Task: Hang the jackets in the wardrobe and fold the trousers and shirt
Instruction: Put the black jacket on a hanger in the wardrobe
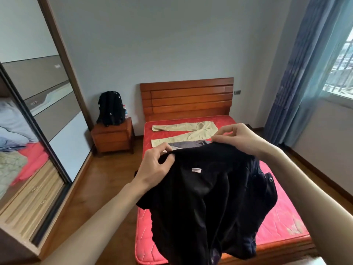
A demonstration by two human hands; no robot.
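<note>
A black jacket (206, 197) held up over the foot of the bed (282, 213) blocks the middle of the mattress from view and reach. To the right of the jacket, bare red mattress runs open to the bed's edge. Beyond the jacket, toward the headboard (188, 98), beige trousers (183, 133) and a grey garment (188, 145) cover the surface. Left of the bed, a strip of wooden floor (107, 180) lies open between it and the mirrored wardrobe (38, 131); a nightstand (113, 137) with a black backpack (110, 109) closes that strip at the headboard end.
</note>
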